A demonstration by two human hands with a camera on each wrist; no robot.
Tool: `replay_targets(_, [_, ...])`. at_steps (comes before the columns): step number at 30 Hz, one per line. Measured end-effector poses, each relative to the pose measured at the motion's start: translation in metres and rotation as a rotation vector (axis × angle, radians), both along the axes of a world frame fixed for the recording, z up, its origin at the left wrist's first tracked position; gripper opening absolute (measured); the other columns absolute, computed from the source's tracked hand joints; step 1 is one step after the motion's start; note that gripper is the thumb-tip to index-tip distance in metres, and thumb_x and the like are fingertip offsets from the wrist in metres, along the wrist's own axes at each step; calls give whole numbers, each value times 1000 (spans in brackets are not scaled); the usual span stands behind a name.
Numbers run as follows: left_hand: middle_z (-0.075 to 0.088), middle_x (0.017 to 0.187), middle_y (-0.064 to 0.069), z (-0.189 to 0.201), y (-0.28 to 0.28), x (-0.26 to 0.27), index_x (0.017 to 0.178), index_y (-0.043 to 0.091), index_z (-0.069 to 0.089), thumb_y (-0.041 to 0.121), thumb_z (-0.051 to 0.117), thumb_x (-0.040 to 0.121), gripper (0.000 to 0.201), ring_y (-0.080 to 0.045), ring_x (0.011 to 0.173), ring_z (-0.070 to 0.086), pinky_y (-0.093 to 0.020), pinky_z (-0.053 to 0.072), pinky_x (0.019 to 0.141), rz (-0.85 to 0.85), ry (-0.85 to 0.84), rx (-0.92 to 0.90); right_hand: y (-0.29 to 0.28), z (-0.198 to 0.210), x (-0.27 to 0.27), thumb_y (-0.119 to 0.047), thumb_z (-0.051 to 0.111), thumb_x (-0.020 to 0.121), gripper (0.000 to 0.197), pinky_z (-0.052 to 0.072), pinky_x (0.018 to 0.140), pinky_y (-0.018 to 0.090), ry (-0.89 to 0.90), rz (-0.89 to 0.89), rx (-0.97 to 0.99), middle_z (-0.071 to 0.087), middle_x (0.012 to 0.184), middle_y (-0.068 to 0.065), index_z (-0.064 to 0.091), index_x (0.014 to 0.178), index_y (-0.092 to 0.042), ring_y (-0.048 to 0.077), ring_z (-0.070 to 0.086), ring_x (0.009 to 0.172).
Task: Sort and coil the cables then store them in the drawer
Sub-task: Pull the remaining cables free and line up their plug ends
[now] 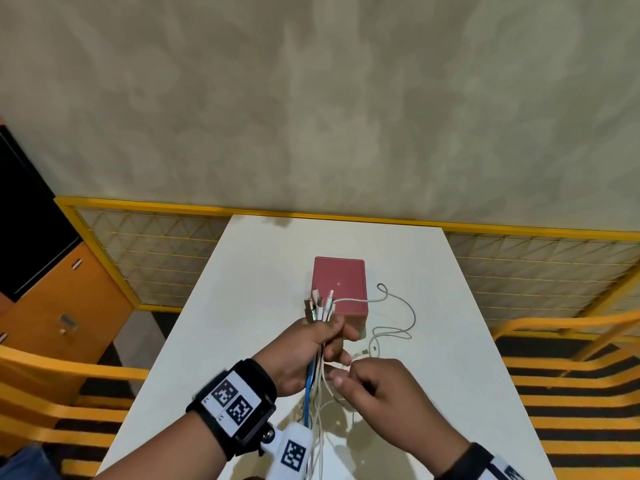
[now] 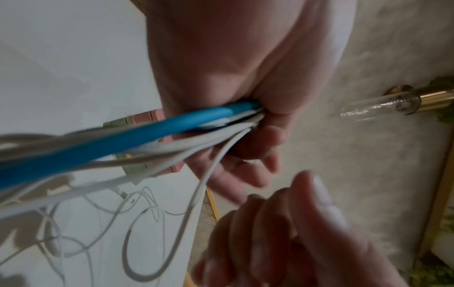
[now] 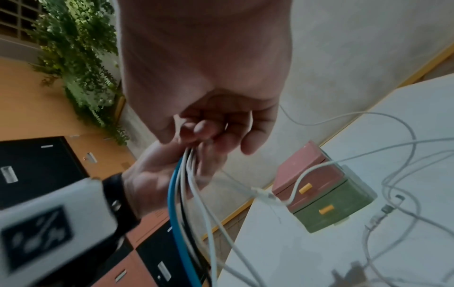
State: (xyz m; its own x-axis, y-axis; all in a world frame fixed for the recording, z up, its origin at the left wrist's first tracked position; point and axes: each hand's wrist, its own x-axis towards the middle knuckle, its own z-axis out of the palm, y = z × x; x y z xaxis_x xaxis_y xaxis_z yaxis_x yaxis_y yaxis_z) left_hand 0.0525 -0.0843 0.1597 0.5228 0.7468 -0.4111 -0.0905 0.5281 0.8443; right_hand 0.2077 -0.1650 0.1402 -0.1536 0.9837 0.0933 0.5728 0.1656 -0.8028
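Note:
My left hand (image 1: 337,336) grips a bundle of cables (image 1: 320,308) upright over the white table (image 1: 242,306). The connector ends stick up above the fist. A blue cable (image 1: 308,386) and several white ones hang below it; the left wrist view shows the blue cable (image 2: 123,139) running through the curled fingers (image 2: 260,143). Just below, my right hand (image 1: 341,374) pinches one white cable (image 1: 323,379) of the bundle between thumb and fingers. Behind the hands stands a small drawer box (image 1: 339,282) with a pink top; its pink and green drawers (image 3: 329,207) are shut.
A loose white cable (image 1: 398,327) curls on the table right of the box, with connector ends (image 3: 385,209) lying near it. Yellow benches (image 1: 571,393) flank the table on both sides. An orange and black cabinet (image 1: 52,289) stands at the left.

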Motion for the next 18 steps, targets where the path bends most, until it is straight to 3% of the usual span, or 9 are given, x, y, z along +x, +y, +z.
replay_targets(3, [27, 52, 3, -4, -3, -12, 88, 8, 64, 37, 47, 102, 37, -10, 42, 33, -19, 26, 41, -1, 24, -19, 10, 6, 7, -56, 58, 80, 49, 41, 57, 34, 128, -45, -106, 48, 55, -4, 48, 62, -12, 8, 46, 55])
replay_targets(6, [24, 49, 5, -3, -6, -22, 80, 11, 62, 40, 46, 101, 38, -7, 38, 21, -16, 15, 38, -53, -10, -81, 17, 12, 7, -45, 60, 87, 37, 45, 61, 32, 247, -82, -275, 64, 62, -1, 57, 62, -18, 13, 58, 62])
replay_targets(10, [26, 45, 7, -5, -12, -29, 76, 14, 65, 39, 49, 98, 36, -5, 36, 21, -15, 16, 37, -239, 36, -104, 30, 13, 4, -21, 58, 96, 20, 50, 70, 30, 333, -171, -273, 75, 85, -8, 73, 84, -25, 11, 67, 83])
replay_targets(12, [27, 45, 7, -6, -16, -29, 75, 14, 66, 36, 49, 98, 36, -4, 36, 22, -15, 17, 38, -300, 60, -99, 37, 13, 1, -16, 56, 97, 24, 50, 72, 27, 369, -182, -279, 75, 93, -9, 75, 93, -30, 7, 66, 87])
replay_targets(15, [28, 44, 8, -5, -18, -27, 76, 13, 65, 37, 50, 95, 34, -4, 36, 23, -15, 18, 38, -297, 20, -101, 40, 11, -1, -16, 54, 97, 26, 49, 72, 28, 381, -215, -314, 75, 96, -1, 75, 92, -30, 9, 67, 87])
replay_targets(18, [28, 45, 6, -5, -15, -27, 77, 12, 64, 38, 49, 95, 35, -5, 35, 25, -15, 21, 37, -187, -73, -100, 33, 4, 0, -21, 52, 97, 22, 46, 68, 31, 397, -254, -409, 75, 83, 3, 71, 89, -16, 15, 68, 77])
